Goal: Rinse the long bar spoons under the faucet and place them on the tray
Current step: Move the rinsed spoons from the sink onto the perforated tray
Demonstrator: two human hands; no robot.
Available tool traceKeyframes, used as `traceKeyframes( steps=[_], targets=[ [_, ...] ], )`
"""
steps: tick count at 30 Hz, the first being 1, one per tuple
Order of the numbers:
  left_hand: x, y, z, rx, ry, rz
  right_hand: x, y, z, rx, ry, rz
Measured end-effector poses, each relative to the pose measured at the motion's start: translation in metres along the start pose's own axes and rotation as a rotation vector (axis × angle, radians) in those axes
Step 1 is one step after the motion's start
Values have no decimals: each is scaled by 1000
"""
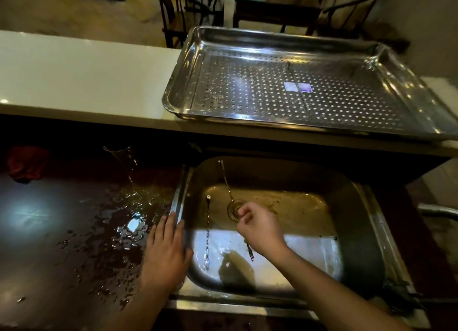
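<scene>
Progress: early, I judge. The tray [178, 83] holds no spoons, both are in the sink [359, 231], and no running water shows.
Remaining: rinse both, then lift each up to the tray.
Right hand [260, 229]: curled round the held spoon [226, 182]; its fork end pokes out below the wrist and its far end leans up the back wall.
Left hand [166, 251]: flat, fingers straight, resting on the counter [74, 231] at the sink rim.
Loose spoon [207, 231]: lying on the sink floor, left side, untouched.
Materials: thin twisted steel stems; shiny perforated steel tray; dull, stained steel basin; dark glossy counter beaded with water.
</scene>
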State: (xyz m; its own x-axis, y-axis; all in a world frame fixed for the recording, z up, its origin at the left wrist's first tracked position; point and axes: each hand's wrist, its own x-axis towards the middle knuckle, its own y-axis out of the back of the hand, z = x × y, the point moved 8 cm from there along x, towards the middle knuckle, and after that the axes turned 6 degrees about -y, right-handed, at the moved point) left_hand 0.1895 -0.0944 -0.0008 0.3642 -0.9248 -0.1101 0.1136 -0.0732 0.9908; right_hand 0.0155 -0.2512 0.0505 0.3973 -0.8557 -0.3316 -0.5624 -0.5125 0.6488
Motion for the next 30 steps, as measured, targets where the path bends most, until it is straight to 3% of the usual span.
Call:
traceKeyframes(
  steps=[9, 16, 21, 30],
  targets=[
    [-4, 7, 1, -33, -18, 71, -40, 119, -83, 92, 280, 191],
    [-2, 0, -3, -67, -27, 71, -20, 206, -158, 191, 341, 266],
    [-4, -3, -5, -106, -23, 52, 20, 231, -192, 124, 321, 251],
    [-5, 1, -4, -97, -16, 73, 94, 241, -185, 165, 88, 204]
  ],
)
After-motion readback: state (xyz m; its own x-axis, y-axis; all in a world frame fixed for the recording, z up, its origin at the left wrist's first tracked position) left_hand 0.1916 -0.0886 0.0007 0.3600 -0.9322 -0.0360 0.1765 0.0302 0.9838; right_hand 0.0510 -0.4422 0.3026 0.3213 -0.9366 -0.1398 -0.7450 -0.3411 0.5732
